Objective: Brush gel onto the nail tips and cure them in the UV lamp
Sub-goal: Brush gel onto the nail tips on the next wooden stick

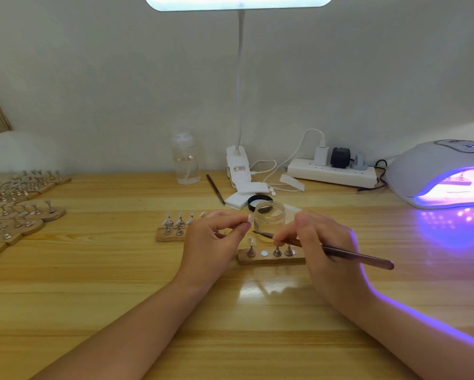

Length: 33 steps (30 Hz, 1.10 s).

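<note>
My left hand (213, 239) pinches a clear nail tip on its small stand (249, 219) between thumb and fingertips, just left of an open glass gel jar (269, 220). My right hand (320, 242) grips a thin brown brush (353, 255), its bristle end pointing left toward the tip. Below the hands lies a wooden holder block (268, 259) with three metal stands, one carrying a nail tip (251, 240), and one bare magnet spot. The UV lamp (444, 171) glows purple at the right, with a holder inside.
A second wooden block with tips (172, 229) sits left of my left hand. Several more blocks of tips (19, 209) crowd the left edge. Behind stand a clear bottle (186, 160), a clip lamp base (237, 165), a power strip (331, 172), a spare brush (215, 189), white pads and the jar lid (259, 201).
</note>
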{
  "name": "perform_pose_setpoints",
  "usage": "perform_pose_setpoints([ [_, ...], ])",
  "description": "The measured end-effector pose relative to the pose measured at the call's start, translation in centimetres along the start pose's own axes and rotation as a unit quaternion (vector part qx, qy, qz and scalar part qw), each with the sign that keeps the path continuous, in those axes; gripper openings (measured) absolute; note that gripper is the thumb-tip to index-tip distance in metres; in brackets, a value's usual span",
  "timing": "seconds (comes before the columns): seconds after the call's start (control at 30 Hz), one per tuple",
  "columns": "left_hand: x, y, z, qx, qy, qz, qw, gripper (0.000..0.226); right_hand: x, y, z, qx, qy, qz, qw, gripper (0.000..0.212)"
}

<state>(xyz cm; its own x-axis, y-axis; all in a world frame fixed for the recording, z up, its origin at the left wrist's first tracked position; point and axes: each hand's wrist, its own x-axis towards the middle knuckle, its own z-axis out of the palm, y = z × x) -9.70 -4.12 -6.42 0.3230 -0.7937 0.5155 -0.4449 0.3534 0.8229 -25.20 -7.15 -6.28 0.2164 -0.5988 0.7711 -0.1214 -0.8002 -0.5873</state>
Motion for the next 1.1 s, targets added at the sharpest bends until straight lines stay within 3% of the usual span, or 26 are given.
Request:
perform_pose_setpoints([
  [0.13,-0.02,0.02,0.01,0.005,-0.001,0.003,1.0,0.029,0.31,-0.26,0.23,0.003,-0.005,0.026,1.0,0.03],
  [0.63,-0.07,-0.04,-0.17,-0.006,0.014,0.014,1.0,0.028,0.0,0.19,0.17,0.037,0.022,0.047,0.998,0.035],
  [0.93,0.0,-0.1,-0.17,0.008,0.013,0.006,1.0,0.022,-0.18,0.03,0.3,-0.006,-0.017,-0.007,1.0,0.042],
  [1.1,0.01,-0.05,-0.15,0.011,0.014,0.003,1.0,0.023,-0.18,0.01,0.3,0.0,0.007,-0.011,1.0,0.04],
])
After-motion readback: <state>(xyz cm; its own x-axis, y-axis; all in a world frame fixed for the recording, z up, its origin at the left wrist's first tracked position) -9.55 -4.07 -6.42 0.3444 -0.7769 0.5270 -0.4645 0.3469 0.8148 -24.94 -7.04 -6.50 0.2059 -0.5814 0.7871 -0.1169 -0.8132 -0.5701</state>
